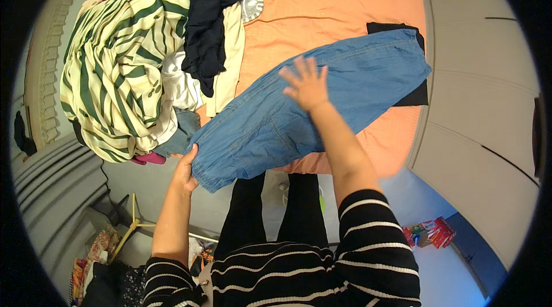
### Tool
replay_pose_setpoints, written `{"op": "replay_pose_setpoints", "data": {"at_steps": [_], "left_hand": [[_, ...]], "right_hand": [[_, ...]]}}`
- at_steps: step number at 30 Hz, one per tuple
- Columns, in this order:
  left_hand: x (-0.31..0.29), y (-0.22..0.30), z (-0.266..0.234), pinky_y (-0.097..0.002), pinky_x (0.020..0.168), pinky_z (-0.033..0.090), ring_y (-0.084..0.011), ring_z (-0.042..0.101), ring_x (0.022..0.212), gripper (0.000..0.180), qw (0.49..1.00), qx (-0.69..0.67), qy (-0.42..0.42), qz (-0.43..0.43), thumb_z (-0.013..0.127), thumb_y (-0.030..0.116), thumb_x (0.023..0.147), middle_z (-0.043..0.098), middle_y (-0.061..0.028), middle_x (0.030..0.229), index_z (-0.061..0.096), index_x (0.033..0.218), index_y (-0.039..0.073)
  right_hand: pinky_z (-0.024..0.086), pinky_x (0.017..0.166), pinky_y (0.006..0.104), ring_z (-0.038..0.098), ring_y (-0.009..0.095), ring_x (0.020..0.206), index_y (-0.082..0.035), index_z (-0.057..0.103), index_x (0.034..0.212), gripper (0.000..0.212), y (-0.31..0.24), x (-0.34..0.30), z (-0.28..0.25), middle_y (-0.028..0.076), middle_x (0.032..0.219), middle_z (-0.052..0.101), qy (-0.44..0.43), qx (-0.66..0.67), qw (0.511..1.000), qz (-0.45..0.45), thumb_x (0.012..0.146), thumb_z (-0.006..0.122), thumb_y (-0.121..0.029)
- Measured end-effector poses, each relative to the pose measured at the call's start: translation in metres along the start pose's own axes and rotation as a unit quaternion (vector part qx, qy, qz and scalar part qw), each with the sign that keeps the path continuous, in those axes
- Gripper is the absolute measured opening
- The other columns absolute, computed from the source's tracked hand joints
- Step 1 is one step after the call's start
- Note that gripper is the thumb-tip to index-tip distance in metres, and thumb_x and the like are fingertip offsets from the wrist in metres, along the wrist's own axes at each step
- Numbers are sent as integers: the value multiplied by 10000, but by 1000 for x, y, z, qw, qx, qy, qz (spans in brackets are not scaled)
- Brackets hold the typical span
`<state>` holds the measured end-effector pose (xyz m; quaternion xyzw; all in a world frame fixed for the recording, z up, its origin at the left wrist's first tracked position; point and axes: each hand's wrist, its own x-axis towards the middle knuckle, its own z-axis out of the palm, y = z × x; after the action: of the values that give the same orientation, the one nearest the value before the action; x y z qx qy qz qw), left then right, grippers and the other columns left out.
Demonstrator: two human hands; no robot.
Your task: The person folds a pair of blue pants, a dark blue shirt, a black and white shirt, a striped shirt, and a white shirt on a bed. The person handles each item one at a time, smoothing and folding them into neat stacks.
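A pair of blue denim trousers (259,128) stretches from lower left to upper right across the bed's near edge, folded lengthwise with one pocket showing. My left hand (187,170) grips the elastic waistband end, thumb on top, and holds it out past the mattress edge. Over the middle of the trousers is my right hand (307,84), its fingers spread and slightly blurred; whether the palm touches the cloth I cannot tell. Beneath the far right end of the trousers lies a black folded cloth (414,97), partly hidden.
An orange sheet (310,2) covers the bed. At the left is a clothes heap with a cream-and-green striped cloth (118,71), a dark navy garment (208,25) and cream fabric (232,48). A pale wardrobe (477,77) borders the right. A yellow stand (133,223) is on the floor.
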<state>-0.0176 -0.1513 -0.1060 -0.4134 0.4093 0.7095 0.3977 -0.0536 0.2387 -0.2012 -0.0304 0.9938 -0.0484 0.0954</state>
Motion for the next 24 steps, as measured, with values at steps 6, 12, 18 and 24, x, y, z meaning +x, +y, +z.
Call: {"op": "replay_pose_setpoints", "data": {"at_steps": [6, 12, 18, 24], "left_hand": [[-2, -1, -7, -493, 980, 434, -348, 525, 1165, 663, 999, -22, -29, 24, 656, 356, 854, 499, -204, 1308, 397, 1333, -22], [-14, 5, 3, -501, 981, 427, -343, 503, 1188, 628, 998, -36, -40, 25, 650, 305, 858, 510, -194, 1294, 394, 1330, -22], [-38, 4, 68, -503, 1020, 385, -345, 499, 1195, 541, 993, -67, -94, -7, 605, 248, 875, 507, -190, 1310, 429, 1310, -21], [-37, -27, 237, -486, 999, 361, -300, 479, 1189, 537, 990, -8, -140, 16, 647, 331, 864, 463, -172, 1341, 446, 1301, 93]], "right_hand": [[212, 1048, 636, 188, 410, 1385, -220, 365, 1423, 659, -23, -17, -11, 193, 1497, 246, 56, 71, 996, 7, 863, 507, -537], [234, 1031, 637, 238, 409, 1363, -143, 354, 1420, 711, -81, -127, 21, 219, 1479, 260, -7, 223, 974, -33, 851, 543, -525], [212, 1040, 631, 202, 440, 1368, -88, 237, 1452, 975, -130, -187, -52, 249, 1494, 184, 11, 444, 893, -70, 731, 652, -596], [271, 1061, 506, 277, 424, 1328, 47, 81, 1436, 1060, -127, -167, -107, 312, 1427, 234, 268, 487, 819, 145, 700, 788, -243]]}}
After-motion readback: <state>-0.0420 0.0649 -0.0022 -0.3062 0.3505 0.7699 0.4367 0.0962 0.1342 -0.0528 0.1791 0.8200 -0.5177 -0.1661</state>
